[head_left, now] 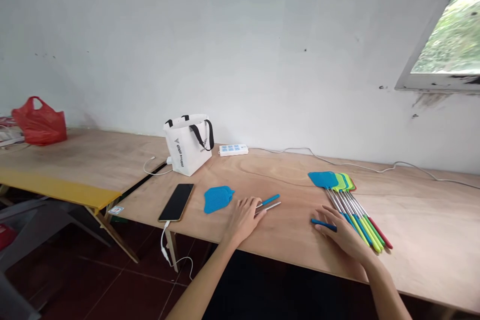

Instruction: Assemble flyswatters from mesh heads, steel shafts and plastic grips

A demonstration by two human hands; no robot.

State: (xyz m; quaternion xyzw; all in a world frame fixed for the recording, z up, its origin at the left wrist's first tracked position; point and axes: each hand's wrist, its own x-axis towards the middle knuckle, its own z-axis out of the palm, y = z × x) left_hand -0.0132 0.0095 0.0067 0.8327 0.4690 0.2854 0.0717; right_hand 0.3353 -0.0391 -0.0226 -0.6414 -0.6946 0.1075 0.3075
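Observation:
My left hand (pixel 245 216) lies flat on the wooden table (pixel 285 195), fingers stretched over a metal rod with a blue grip (pixel 270 203). A loose blue swatter head (pixel 217 198) lies just left of that hand. My right hand (pixel 343 232) rests on the table with a small blue handle piece (pixel 323 224) under its fingers. Beside it lies a row of several assembled fly swatters (pixel 350 205) with blue, green and red heads and handles.
A black phone (pixel 176 202) on a white cable lies near the table's front left. A white tote bag (pixel 189 143) and a power strip (pixel 233 149) stand by the wall. A second table (pixel 71 165) at left holds a red plastic bag (pixel 39 122). A window (pixel 448 35) is upper right.

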